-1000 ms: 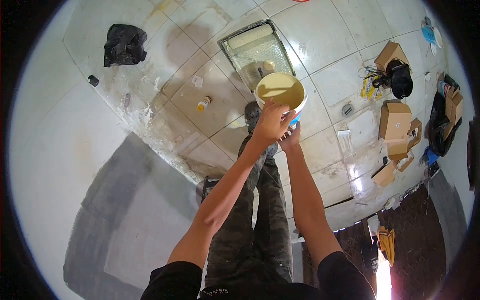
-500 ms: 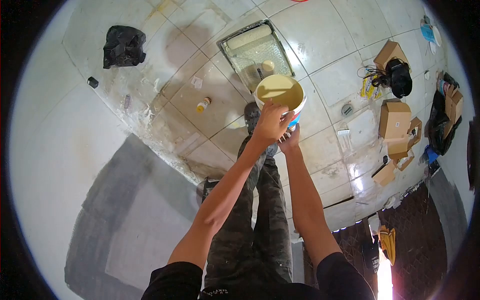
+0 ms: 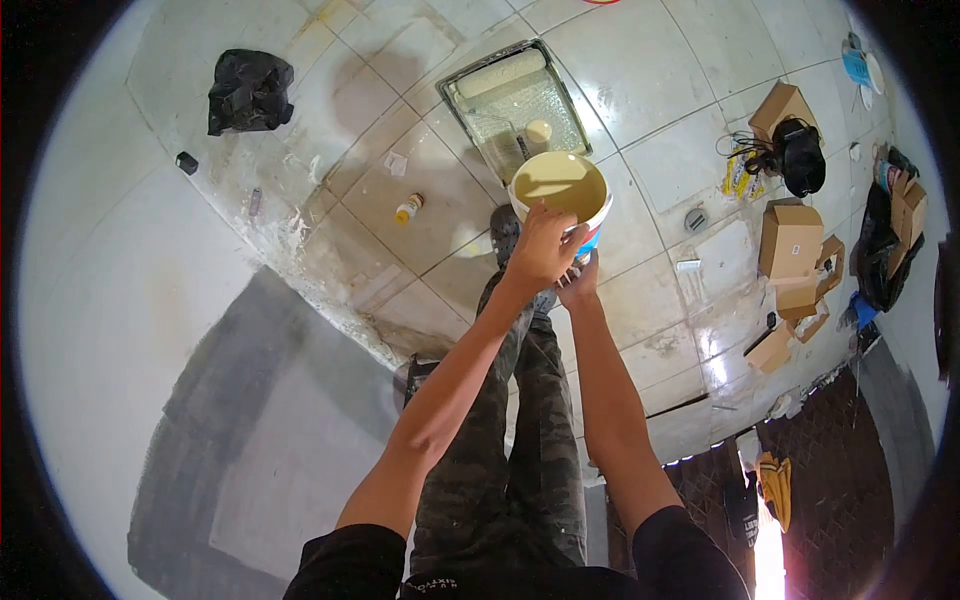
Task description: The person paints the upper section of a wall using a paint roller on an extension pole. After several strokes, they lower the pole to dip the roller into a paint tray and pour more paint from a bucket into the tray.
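A white bucket (image 3: 602, 221) with cream paint inside is tilted over the near end of a paint tray (image 3: 584, 130). My left hand (image 3: 543, 243) is closed on the bucket's near rim. Under its near side, my right hand (image 3: 578, 280) supports the bucket, its fingers partly hidden. In the tray lies a cream-coated roller (image 3: 502, 74), at the far end, with its handle running toward the bucket. A small round pool of cream paint (image 3: 538, 131) shows in the tray just beyond the bucket's rim.
A black plastic bag (image 3: 250, 92) and a small bottle (image 3: 409, 208) lie on the tiled floor to the left. On the right are opened cardboard boxes (image 3: 790, 243), a black bag (image 3: 799, 157) and a round lid (image 3: 695, 220). A grey-painted wall patch (image 3: 215, 400) is at lower left.
Both hands keep their hold on the bucket, with almost no movement. The view has shifted very slightly.
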A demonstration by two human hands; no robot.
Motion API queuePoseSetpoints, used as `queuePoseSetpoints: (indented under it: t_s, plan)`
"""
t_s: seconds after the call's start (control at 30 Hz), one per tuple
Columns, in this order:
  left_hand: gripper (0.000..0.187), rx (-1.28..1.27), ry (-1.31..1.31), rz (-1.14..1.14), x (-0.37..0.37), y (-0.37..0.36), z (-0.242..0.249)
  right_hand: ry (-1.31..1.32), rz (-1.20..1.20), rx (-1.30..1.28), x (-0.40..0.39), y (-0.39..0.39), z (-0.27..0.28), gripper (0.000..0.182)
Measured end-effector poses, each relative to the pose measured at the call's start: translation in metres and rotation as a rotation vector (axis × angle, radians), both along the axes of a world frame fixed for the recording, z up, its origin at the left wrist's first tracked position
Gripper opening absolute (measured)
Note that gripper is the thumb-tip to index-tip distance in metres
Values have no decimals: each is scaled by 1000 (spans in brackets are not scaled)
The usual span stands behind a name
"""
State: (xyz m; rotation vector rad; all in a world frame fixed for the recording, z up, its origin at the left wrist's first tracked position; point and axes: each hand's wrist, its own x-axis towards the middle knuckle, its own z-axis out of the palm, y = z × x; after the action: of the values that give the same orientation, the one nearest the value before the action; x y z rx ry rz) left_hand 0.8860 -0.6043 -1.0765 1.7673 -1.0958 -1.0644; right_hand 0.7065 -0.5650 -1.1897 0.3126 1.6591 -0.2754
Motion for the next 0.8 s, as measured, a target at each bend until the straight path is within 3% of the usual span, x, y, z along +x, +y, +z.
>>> queuePoseSetpoints:
  t_s: [0.8]
  plan:
    - [20,6,43,-55,-10,-13,14,63,-82,1,-9,4,9,83]
